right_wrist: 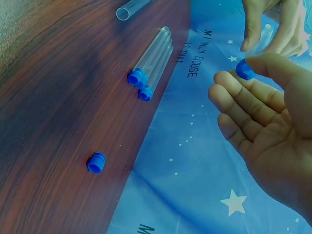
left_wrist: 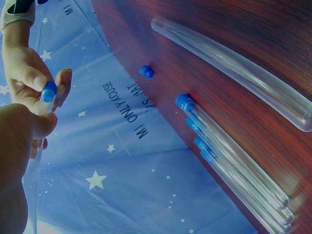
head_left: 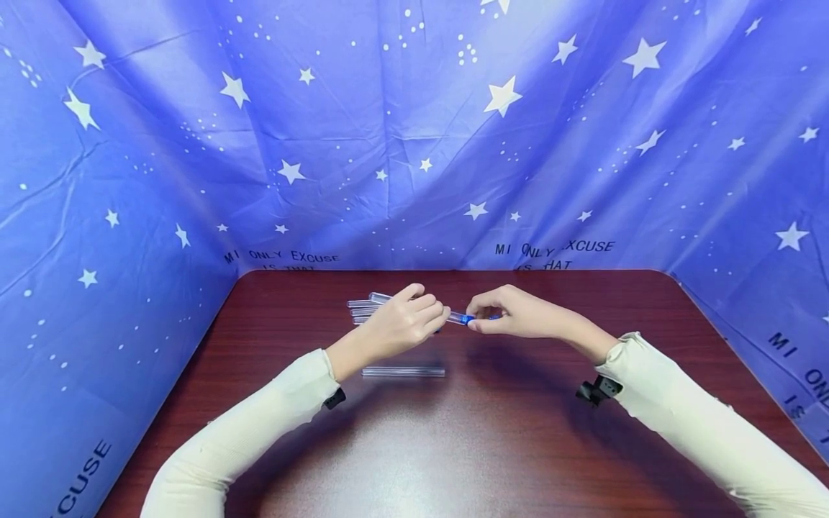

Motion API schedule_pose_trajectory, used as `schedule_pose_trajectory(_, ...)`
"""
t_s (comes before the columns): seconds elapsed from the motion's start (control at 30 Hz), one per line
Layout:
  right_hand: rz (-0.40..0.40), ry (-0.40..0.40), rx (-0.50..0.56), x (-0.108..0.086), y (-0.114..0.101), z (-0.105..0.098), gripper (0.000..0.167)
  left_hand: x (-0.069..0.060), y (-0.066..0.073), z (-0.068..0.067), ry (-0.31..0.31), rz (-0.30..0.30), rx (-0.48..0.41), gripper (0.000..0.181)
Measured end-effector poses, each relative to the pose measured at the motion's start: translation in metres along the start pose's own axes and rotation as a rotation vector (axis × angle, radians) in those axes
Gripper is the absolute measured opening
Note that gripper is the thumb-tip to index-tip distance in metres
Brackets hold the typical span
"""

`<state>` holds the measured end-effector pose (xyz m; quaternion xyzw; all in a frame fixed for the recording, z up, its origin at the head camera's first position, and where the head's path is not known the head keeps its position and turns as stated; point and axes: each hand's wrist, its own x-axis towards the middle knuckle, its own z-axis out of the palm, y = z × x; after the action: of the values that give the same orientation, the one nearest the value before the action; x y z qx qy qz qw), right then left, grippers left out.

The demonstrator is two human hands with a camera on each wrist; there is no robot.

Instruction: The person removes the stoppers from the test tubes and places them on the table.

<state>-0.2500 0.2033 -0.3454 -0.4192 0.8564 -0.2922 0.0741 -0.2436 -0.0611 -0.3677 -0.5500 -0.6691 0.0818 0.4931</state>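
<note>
Above the far part of the table, my left hand (head_left: 409, 320) grips a clear test tube (head_left: 457, 316), which slants with its mouth toward the right. At that mouth my right hand (head_left: 521, 314) pinches a blue cap (right_wrist: 245, 69) between thumb and forefinger; the cap sits on the tube's end, but how firmly I cannot tell. Below the hands, several test tubes with blue caps (left_wrist: 236, 158) lie side by side. One uncapped test tube (head_left: 403, 372) rests nearer to me. A loose blue cap (right_wrist: 96, 163) lies on the table beneath my right hand.
The dark red wooden table (head_left: 414, 446) has its far edge just beyond the tubes. A blue curtain (head_left: 388, 144) with white stars hangs behind the table and along both sides.
</note>
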Motion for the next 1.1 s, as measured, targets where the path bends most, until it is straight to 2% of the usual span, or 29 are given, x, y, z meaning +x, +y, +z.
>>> schedule_pose_trajectory(0.13, 0.006, -0.017, 0.006, 0.0, 0.001, 0.0, 0.004, 0.0, 0.001, -0.001, -0.005, 0.0, 0.004, 0.016)
schedule_pose_trajectory(0.27, -0.007, 0.014, -0.022, -0.001, 0.004, 0.001, 0.004, 0.0, 0.001, 0.0, -0.024, -0.011, 0.004, 0.027)
schedule_pose_trajectory(0.37, -0.034, 0.064, -0.073, -0.001, 0.005, 0.002, 0.004, 0.0, 0.001, 0.002, -0.034, -0.027, -0.006, 0.03)
schedule_pose_trajectory(0.57, -0.095, 0.176, -0.201, -0.001, 0.003, 0.006, 0.006, 0.003, 0.0, 0.002, -0.043, -0.065, -0.028, 0.014)
schedule_pose_trajectory(0.8, -0.152, 0.281, -0.376, -0.001, 0.0, 0.013, 0.008, 0.005, -0.001, 0.002, -0.061, -0.113, -0.045, 0.013)
schedule_pose_trajectory(1.0, -0.151, 0.353, -0.456, -0.002, -0.003, 0.019, 0.011, 0.005, -0.002, 0.002, -0.068, -0.156, -0.057, 0.014)
schedule_pose_trajectory(1.1, -0.182, 0.392, -0.485, -0.001, -0.004, 0.021, 0.012, 0.004, -0.002, 0.003, -0.08, -0.172, -0.064, 0.014)
